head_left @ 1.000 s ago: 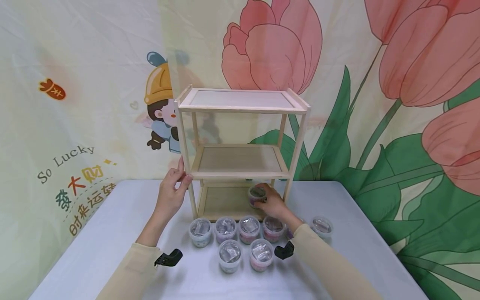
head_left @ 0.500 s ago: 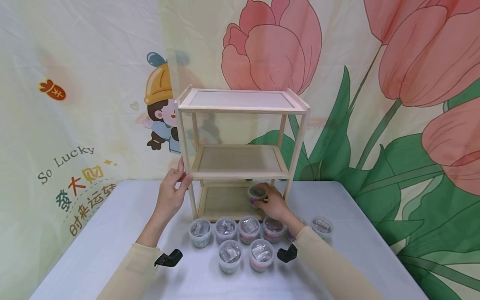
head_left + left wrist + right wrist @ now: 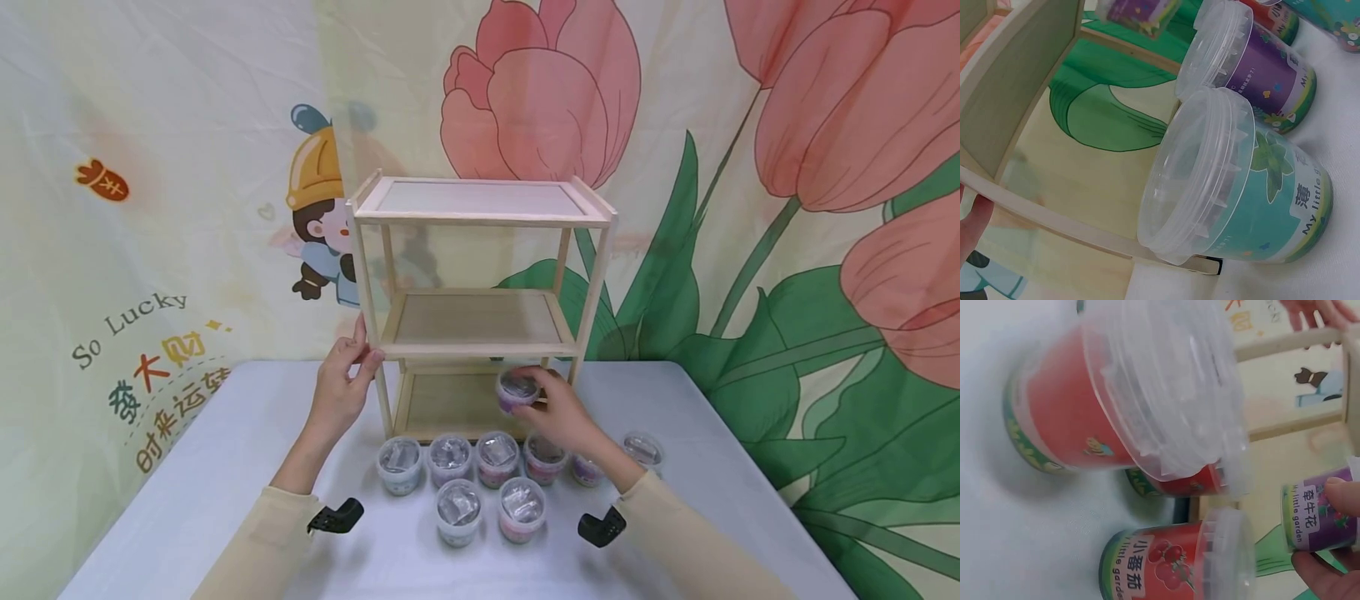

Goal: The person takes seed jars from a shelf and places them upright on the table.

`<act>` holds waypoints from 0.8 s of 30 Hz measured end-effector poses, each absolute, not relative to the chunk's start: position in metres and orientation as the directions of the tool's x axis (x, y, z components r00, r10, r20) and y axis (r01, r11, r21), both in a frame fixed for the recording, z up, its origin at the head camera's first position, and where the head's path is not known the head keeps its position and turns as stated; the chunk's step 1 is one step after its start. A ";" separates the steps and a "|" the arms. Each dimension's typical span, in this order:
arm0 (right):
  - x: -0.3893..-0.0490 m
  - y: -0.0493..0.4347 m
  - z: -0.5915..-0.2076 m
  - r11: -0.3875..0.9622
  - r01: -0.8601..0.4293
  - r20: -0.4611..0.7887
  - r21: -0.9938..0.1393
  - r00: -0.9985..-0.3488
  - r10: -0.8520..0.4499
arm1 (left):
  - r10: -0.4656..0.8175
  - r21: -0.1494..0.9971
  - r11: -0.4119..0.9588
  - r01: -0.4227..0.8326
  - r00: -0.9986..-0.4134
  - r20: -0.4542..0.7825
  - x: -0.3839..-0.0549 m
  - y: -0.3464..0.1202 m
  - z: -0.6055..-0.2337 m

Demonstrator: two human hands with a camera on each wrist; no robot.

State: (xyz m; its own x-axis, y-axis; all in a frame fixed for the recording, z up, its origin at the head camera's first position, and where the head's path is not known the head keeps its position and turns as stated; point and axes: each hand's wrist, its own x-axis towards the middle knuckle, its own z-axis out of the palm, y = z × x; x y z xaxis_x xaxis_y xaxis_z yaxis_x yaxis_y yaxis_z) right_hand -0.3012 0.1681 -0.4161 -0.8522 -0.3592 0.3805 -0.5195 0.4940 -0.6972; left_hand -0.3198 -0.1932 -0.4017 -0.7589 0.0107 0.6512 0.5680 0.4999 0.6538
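My right hand (image 3: 561,410) grips a small purple plastic tub (image 3: 517,395) with a clear lid, fingers on one side and thumb on the other. It holds this tub at the right front of the wooden shelf rack's bottom shelf (image 3: 442,398), below the middle shelf. In the right wrist view the tub's label (image 3: 1305,515) reads "My little garden". My left hand (image 3: 341,387) pinches the left front post (image 3: 365,275) of the three-tier rack beside the middle shelf, thumb in front. A fingertip (image 3: 975,219) shows at the wood in the left wrist view.
Several lidded tubs stand in a row before the rack, from a teal one (image 3: 1260,187) at the left to one (image 3: 642,450) at the right. Two more (image 3: 459,512) stand nearer. Red tubs (image 3: 1072,400) show close in the right wrist view. A printed cloth (image 3: 690,83) hangs behind.
My right hand and the purple tub have come slightly forward, and the tub's lid looks brighter. The right forearm has shifted to the right. The left hand still holds the post.
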 end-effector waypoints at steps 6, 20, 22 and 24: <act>-0.275 0.182 -0.405 0.484 -0.520 0.368 -0.704 -0.850 -0.377 | 0.005 0.652 0.496 0.574 -0.752 0.659 -0.319 -0.192 -0.401; -0.222 0.224 -0.401 0.494 -0.498 0.356 -0.713 -0.864 -0.356 | 0.022 0.634 0.497 0.592 -0.739 0.673 -0.322 -0.194 -0.403; -0.216 0.228 -0.403 0.498 -0.495 0.353 -0.712 -0.866 -0.355 | 0.024 0.632 0.502 0.591 -0.740 0.672 -0.322 -0.194 -0.403; -0.211 0.232 -0.406 0.504 -0.494 0.350 -0.708 -0.866 -0.356 | 0.022 0.636 0.499 0.588 -0.742 0.670 -0.322 -0.194 -0.403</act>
State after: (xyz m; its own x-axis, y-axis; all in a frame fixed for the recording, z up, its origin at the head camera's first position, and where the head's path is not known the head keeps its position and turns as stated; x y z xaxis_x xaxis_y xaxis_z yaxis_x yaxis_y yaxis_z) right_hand -0.2107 0.2317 -0.4062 -0.8662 -0.3563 0.3504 -0.4939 0.5042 -0.7084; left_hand -0.3222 -0.1941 -0.4027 -0.7423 0.0216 0.6697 0.5884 0.4993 0.6360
